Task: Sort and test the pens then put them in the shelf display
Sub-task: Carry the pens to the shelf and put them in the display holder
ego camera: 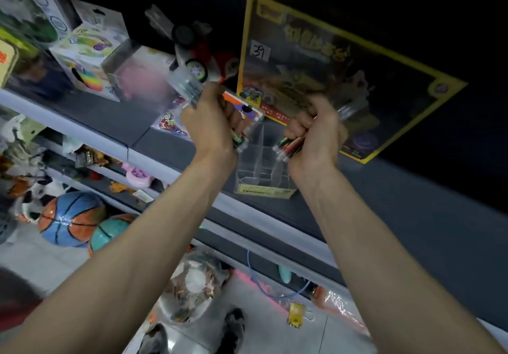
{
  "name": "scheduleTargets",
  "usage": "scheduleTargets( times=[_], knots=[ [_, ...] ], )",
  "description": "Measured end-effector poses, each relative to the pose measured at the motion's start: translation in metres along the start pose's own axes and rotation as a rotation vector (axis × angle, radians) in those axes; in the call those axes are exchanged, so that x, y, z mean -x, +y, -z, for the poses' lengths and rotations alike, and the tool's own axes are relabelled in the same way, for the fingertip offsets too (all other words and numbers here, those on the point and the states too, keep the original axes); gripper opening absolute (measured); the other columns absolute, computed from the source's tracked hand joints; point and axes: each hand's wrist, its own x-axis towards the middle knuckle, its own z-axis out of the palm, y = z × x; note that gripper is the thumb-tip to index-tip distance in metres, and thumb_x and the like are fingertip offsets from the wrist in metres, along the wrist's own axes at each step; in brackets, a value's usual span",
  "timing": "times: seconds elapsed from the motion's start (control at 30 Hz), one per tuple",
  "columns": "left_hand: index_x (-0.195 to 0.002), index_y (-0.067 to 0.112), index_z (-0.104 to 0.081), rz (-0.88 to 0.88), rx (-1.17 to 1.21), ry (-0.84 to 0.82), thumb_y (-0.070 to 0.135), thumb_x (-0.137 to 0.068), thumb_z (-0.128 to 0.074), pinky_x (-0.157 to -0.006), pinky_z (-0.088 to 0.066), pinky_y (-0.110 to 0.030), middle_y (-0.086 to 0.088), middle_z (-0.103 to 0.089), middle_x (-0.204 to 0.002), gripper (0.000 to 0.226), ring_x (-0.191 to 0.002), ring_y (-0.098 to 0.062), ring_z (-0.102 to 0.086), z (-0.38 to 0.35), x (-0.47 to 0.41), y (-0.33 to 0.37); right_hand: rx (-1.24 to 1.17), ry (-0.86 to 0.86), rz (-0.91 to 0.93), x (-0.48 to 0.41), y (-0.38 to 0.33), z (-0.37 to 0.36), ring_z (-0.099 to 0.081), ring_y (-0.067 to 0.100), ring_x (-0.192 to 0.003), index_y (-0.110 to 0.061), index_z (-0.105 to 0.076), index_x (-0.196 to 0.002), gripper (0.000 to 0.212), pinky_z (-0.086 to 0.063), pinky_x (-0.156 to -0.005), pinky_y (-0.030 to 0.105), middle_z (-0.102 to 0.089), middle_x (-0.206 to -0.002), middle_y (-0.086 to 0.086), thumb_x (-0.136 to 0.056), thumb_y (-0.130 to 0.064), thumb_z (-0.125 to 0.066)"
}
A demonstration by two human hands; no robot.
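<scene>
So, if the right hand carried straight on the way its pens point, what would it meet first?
Most likely the clear divided holder, just below the pens in the right hand; depth is unclear.

The grey shelf (110, 118) carries a clear divided holder (261, 173) at its edge; a yellow-bordered box (357, 59) stands behind it.

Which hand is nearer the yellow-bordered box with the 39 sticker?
Right. The right hand, gripping pens, overlaps the lower part of the yellow-bordered box. The left hand, also gripping pens, is left of its lower-left corner.
</scene>
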Motion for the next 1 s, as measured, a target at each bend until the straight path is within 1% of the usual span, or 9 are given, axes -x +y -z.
scheduleTargets(
  times=[0.1,0.2,0.3,0.4,0.47,0.6,0.7,0.83,1.0],
  knots=[
    [-0.063,0.022,-0.025,-0.044,0.0,0.029,0.007,-0.094,-0.052,-0.041,-0.02,-0.021,0.001,-0.016,-0.055,0.043,-0.044,-0.018,-0.014,-0.012,-0.009,0.001,-0.005,0.049,0.054,-0.012,0.006,-0.01,-0.024,0.011,-0.043,-0.017,-0.036,-0.072,0.033,-0.021,-0.042,0.024,-0.03,-0.05,-0.006,-0.088,-0.008,-0.063],
    [-0.062,0.021,-0.026,-0.126,-0.009,0.025,0.001,-0.093,-0.049,-0.044,-0.02,-0.023,0.002,-0.019,-0.053,0.044,-0.044,-0.018,-0.015,-0.021,-0.014,-0.003,0.02,0.099,0.169,-0.022,0.009,-0.016,-0.026,0.013,-0.047,-0.016,-0.037,-0.071,0.033,-0.022,-0.046,0.025,-0.033,-0.055,-0.001,-0.088,0.002,-0.059],
    [-0.054,0.023,-0.039,-0.26,-0.157,0.04,0.014,-0.094,-0.06,-0.049,-0.028,-0.033,-0.002,-0.035,-0.051,0.046,-0.047,-0.019,-0.03,-0.022,-0.024,-0.013,0.07,0.103,0.301,-0.03,0.016,-0.022,-0.048,0.017,-0.055,-0.011,-0.051,-0.073,0.02,-0.039,-0.048,0.025,-0.053,-0.07,0.006,-0.08,-0.006,-0.069],
    [-0.061,0.02,-0.048,-0.357,-0.346,0.028,0.036,-0.094,-0.066,-0.052,-0.036,-0.044,-0.008,-0.048,-0.055,0.041,-0.053,-0.022,-0.045,-0.018,-0.03,-0.024,0.183,0.084,0.386,-0.037,0.023,-0.025,-0.064,0.024,-0.073,-0.01,-0.063,-0.08,0.033,-0.053,-0.064,0.046,-0.068,-0.08,0.012,-0.062,-0.035,-0.075],
    [-0.063,0.018,-0.051,-0.387,-0.403,-0.011,0.04,-0.094,-0.066,-0.051,-0.04,-0.046,-0.009,-0.051,-0.055,0.041,-0.053,-0.024,-0.048,-0.016,-0.031,-0.028,0.247,0.051,0.437,-0.043,0.029,-0.023,-0.065,0.024,-0.077,-0.008,-0.068,-0.083,0.034,-0.055,-0.068,0.052,-0.072,-0.084,0.015,-0.065,-0.036,-0.075],
    [-0.067,0.003,-0.052,-0.478,-0.528,-0.135,0.028,-0.097,-0.067,-0.047,-0.042,-0.048,-0.021,-0.05,-0.056,0.042,-0.05,-0.029,-0.048,-0.013,-0.031,-0.034,0.333,-0.068,0.539,-0.042,0.036,-0.019,-0.055,0.015,-0.069,-0.007,-0.062,-0.067,0.018,-0.045,-0.062,0.038,-0.062,-0.068,0.0,-0.075,-0.014,-0.076],
    [-0.067,0.008,-0.051,-0.502,-0.611,-0.188,0.017,-0.095,-0.066,-0.051,-0.041,-0.05,-0.015,-0.049,-0.059,0.033,-0.057,-0.02,-0.044,-0.01,-0.032,-0.037,0.423,-0.131,0.562,-0.041,0.039,-0.016,-0.049,0.011,-0.062,-0.002,-0.052,-0.057,0.031,-0.041,-0.055,0.033,-0.053,-0.059,0.0,-0.079,-0.005,-0.074],
    [-0.068,0.004,-0.053,-0.46,-0.618,-0.17,0.018,-0.091,-0.068,-0.055,-0.049,-0.055,-0.017,-0.053,-0.062,0.031,-0.062,-0.021,-0.048,-0.002,-0.034,-0.041,0.461,-0.154,0.527,-0.041,0.038,-0.015,-0.042,0.009,-0.057,-0.024,-0.041,-0.049,0.048,-0.035,-0.052,0.03,-0.046,-0.054,-0.007,-0.078,0.0,-0.071],
    [-0.07,0.003,-0.049,-0.443,-0.633,-0.18,0.016,-0.093,-0.066,-0.056,-0.039,-0.044,-0.003,-0.047,-0.061,0.032,-0.062,-0.016,-0.041,0.002,-0.031,-0.042,0.517,-0.235,0.601,-0.038,0.038,-0.015,-0.04,0.003,-0.06,-0.025,-0.039,-0.055,0.05,-0.037,-0.056,0.024,-0.043,-0.056,-0.02,-0.078,0.007,-0.069]
  ],
)
